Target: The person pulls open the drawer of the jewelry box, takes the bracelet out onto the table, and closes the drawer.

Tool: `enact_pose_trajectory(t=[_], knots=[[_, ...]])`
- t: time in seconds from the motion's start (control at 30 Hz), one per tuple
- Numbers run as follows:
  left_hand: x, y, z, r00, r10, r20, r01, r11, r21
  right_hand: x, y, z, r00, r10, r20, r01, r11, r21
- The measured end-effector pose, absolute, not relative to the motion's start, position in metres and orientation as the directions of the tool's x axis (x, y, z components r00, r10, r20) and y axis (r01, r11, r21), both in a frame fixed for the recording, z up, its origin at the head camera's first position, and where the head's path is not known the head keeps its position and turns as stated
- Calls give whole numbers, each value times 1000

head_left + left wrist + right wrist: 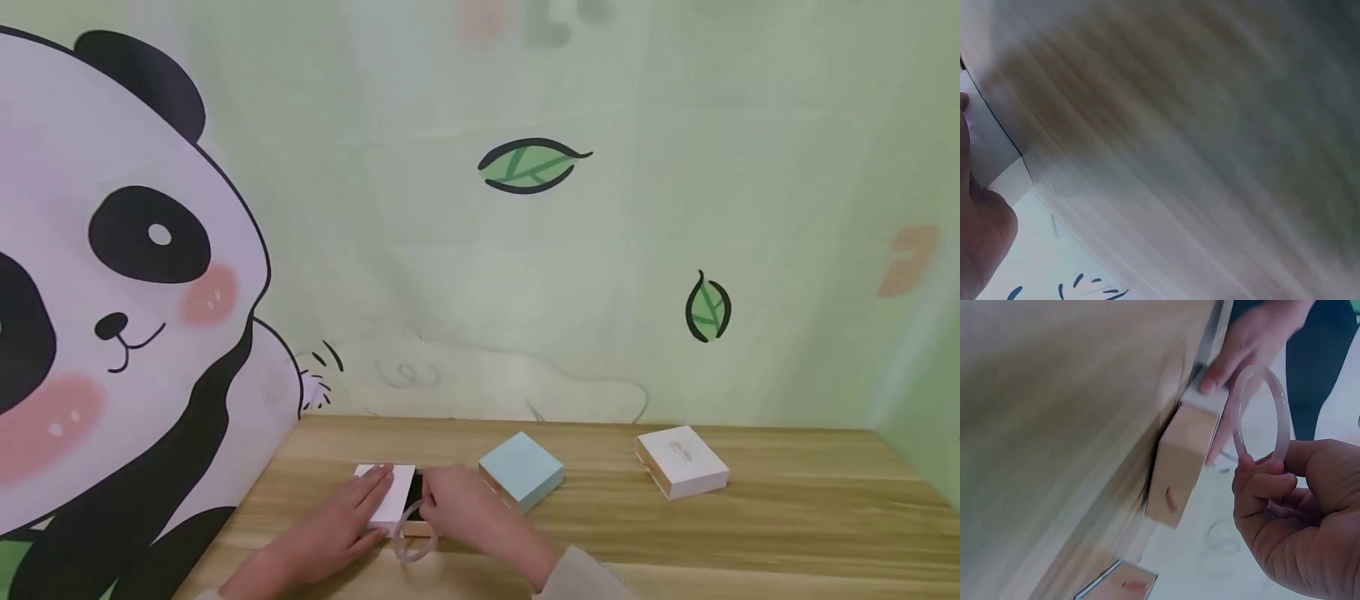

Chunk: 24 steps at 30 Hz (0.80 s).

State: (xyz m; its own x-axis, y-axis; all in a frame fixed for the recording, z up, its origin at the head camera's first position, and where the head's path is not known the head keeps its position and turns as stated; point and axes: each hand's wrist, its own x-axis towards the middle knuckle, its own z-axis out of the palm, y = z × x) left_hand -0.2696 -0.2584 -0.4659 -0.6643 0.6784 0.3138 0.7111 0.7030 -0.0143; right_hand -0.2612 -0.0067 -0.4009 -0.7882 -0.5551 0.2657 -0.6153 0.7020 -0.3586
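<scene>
A white drawer-style box [392, 492] lies on the table with its drawer [1175, 469] pulled partly out to the right, showing a black inside [415, 493]. My left hand [341, 521] holds the white sleeve of the box, fingers across its top and thumb at the near side; the left wrist view catches only part of that hand [988, 231] at its edge. Between thumb and fingers, my right hand [1310, 519] pinches a pale translucent bangle [1235, 419]. The bangle hangs just in front of the drawer in the head view.
A light blue box [522, 468] stands on the wooden table [585, 542] right of the drawer box. Farther right is another white box [682, 462] with faint lettering on top. Behind the table hangs a green backdrop [420, 208] with a panda and leaves printed on it.
</scene>
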Motion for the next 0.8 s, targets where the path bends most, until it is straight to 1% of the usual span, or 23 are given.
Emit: enact_pose_trajectory(t=[0.03, 0.13, 0.2, 0.3, 0.37, 0.47, 0.53, 0.63, 0.8], knots=[[-268, -258, -467, -652, 683, 328, 718, 695, -20, -257, -9, -402, -773, -574, 270, -634, 707, -313], [-266, -258, -468, -631, 692, 351, 731, 681, -29, -247, -16, -408, -754, -604, 259, -656, 715, -240], [-265, -257, -468, -641, 685, 344, 725, 688, -19, -242, -20, -412, -759, -612, 223, -651, 724, -228], [-265, -257, -467, -684, 668, 295, 703, 710, 21, -235, -24, -418, -784, -606, 135, -617, 737, -276], [-264, -256, -466, -719, 648, 251, 680, 731, 60, -233, -25, -423, -794, -599, 105, -599, 739, -309], [-263, -256, -466, -745, 635, 205, 660, 747, 79, -230, -23, -430, -794, -605, 67, -586, 730, -353], [-262, -256, -467, -751, 629, 198, 653, 752, 88, -230, -22, -434, -791, -608, 64, -588, 728, -352], [-262, -256, -468, -736, 638, 227, 667, 740, 84, -232, -23, -436, -808, -589, 19, -560, 756, -339], [-265, -257, -470, -687, 661, 302, 702, 711, 41, -237, -27, -440, -839, -544, 19, -530, 808, -258]])
